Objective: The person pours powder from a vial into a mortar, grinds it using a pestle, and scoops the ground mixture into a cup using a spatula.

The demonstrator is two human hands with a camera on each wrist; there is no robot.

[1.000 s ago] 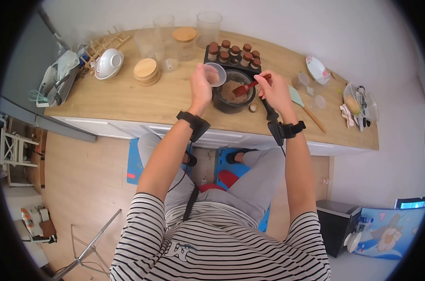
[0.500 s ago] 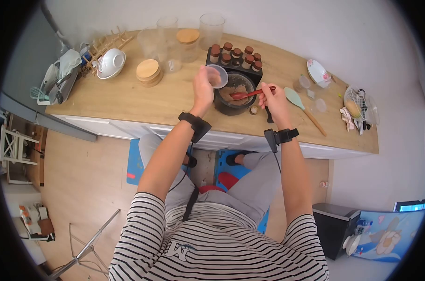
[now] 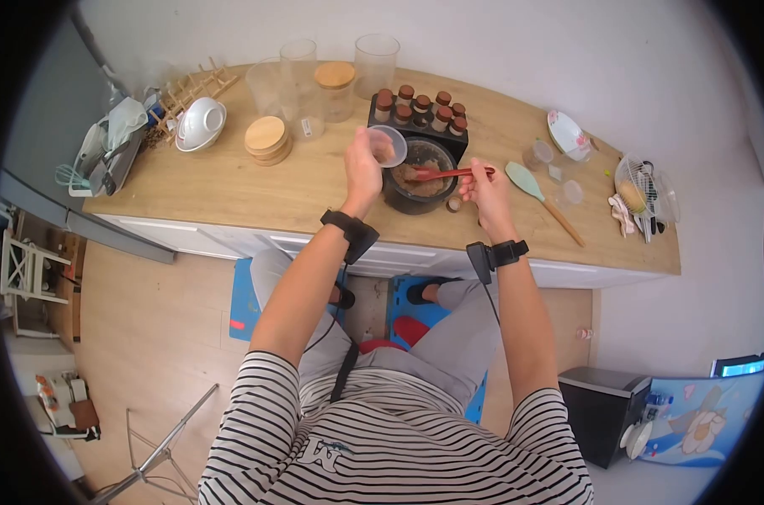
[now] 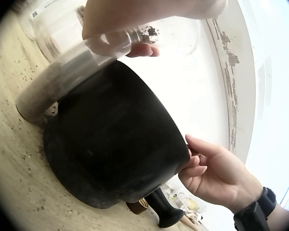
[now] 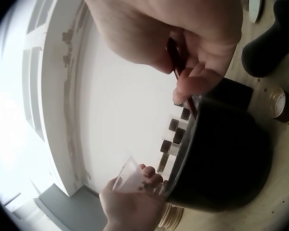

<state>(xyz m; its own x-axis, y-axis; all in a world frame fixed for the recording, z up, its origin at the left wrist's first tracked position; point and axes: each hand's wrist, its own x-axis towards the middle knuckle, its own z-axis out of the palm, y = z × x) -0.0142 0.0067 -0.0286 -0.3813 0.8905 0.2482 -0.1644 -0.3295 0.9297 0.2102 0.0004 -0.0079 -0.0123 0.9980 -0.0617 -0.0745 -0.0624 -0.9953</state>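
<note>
My left hand point(image 3: 364, 174) holds a translucent cup point(image 3: 388, 146) tilted at the left rim of the black pot point(image 3: 409, 202); specks cling inside the cup point(image 5: 130, 178). My right hand point(image 3: 488, 200) pinches the handle of a red spatula point(image 3: 453, 172), whose head lies in the brown crumbly mass point(image 3: 429, 187) in the pot. The right wrist view shows the fingers curled round the red handle point(image 5: 175, 57). Beside the pot in the left wrist view leans a clear bottle point(image 4: 62, 79) with greyish contents; whether the left hand point(image 4: 144, 14) touches it, I cannot tell.
Behind the pot stands a black rack with several brown-capped jars point(image 3: 441, 119). Left are wooden-lidded jars point(image 3: 268, 140), tall clear containers point(image 3: 376, 67) and white bowls point(image 3: 201, 124). Right lie a mint spatula point(image 3: 525, 179), small clear cups point(image 3: 572, 192) and a wire basket point(image 3: 640, 181).
My right hand has moved down and slightly right, away from the pot's rim, and the red handle lies more level. The brown mass has shifted in the pot. My left hand still holds the cup.
</note>
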